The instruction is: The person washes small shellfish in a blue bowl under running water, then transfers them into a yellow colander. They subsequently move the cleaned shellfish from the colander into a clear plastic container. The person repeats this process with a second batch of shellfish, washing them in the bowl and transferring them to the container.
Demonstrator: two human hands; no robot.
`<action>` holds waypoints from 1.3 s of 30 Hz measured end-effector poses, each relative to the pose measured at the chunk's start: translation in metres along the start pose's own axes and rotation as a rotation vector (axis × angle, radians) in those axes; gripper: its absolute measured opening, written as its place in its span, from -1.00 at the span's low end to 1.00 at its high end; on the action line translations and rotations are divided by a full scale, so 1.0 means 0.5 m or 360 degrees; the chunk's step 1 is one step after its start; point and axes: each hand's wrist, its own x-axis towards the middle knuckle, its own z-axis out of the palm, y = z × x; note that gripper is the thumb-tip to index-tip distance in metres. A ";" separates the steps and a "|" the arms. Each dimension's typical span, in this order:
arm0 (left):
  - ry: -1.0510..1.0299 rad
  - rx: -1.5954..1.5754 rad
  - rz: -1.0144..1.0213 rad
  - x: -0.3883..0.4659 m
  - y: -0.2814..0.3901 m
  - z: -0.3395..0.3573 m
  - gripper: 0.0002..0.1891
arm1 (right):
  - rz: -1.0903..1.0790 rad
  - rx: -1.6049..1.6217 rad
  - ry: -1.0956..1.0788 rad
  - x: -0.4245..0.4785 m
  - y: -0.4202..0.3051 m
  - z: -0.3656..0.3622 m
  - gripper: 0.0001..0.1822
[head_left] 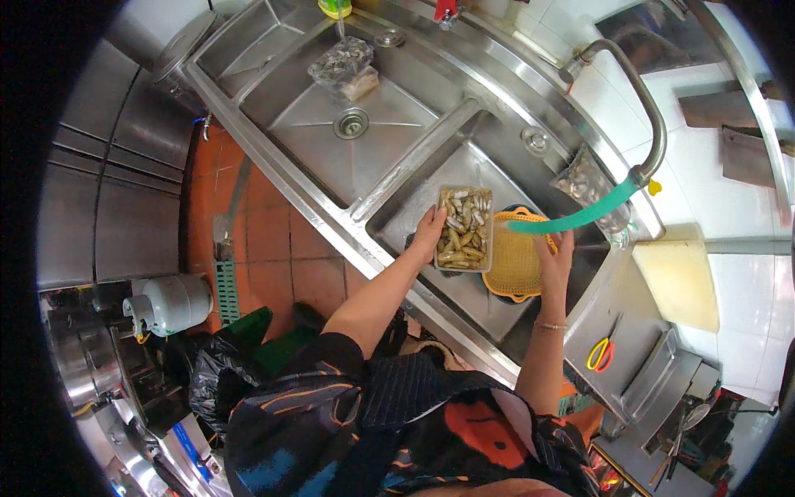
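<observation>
In my left hand [428, 235] is a clear plastic tub [463, 230] packed with greenish-brown pieces that look like raw shrimp. I hold it over the near sink basin [428, 180]. My right hand [556, 258] grips the right rim of a yellow plastic colander [515, 267]. The colander sits to the right of the tub, and a dark bowl rim shows around it. A green hose [577, 217] on the curved metal faucet [652, 118] ends above the colander. The tub hides part of the colander's left side.
A bag of mushroom-like pieces [587, 180] lies against the basin's back right. The other basin [298, 143] holds wrapped packages [345, 65]. Scissors [600, 354] and a cutting board [677, 279] are at the right. A gas cylinder [177, 304] stands at the left.
</observation>
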 end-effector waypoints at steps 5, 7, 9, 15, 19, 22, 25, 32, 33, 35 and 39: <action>0.0078 0.0208 -0.0043 0.039 -0.044 -0.009 -0.39 | 0.0283 0.0151 -0.0384 0.001 -0.012 0.063 -0.73; 0.0005 0.0184 -0.0065 0.030 -0.039 0.003 -0.37 | 0.0163 0.0142 -0.0446 -0.019 -0.009 0.101 -0.74; -0.0083 0.0168 -0.0051 0.024 -0.036 0.006 -0.35 | 0.0116 0.0143 -0.0518 -0.030 -0.015 0.126 -0.76; -0.0122 0.0024 -0.0077 -0.008 -0.005 0.009 -0.31 | 0.0171 0.0316 -0.0486 -0.009 -0.025 0.154 -0.74; -0.0013 -0.0021 -0.0088 0.008 -0.001 -0.012 -0.27 | 0.0198 0.0248 -0.0537 -0.022 -0.045 0.139 -0.74; 0.0077 0.0026 -0.0117 0.014 0.016 -0.006 -0.29 | 0.0251 0.0206 -0.0519 -0.037 -0.053 0.134 -0.75; -0.0034 -0.0029 0.0091 0.035 -0.005 -0.038 -0.28 | 0.0269 0.0189 -0.0575 -0.032 -0.055 0.124 -0.77; -0.0018 -0.0168 -0.0071 0.033 0.015 -0.027 -0.35 | 0.0316 0.0205 -0.0379 -0.029 -0.018 0.084 -0.76; -0.0036 -0.0168 -0.0039 0.038 0.008 -0.035 -0.35 | 0.0331 0.0202 -0.0373 -0.030 -0.019 0.083 -0.76; -0.0067 -0.0169 0.0030 0.048 -0.004 -0.051 -0.35 | 0.0310 0.0150 -0.0399 -0.034 -0.019 0.088 -0.73; -0.0120 -0.0107 0.0024 0.037 0.000 -0.050 -0.33 | 0.0253 0.0158 -0.0356 -0.022 -0.033 0.115 -0.73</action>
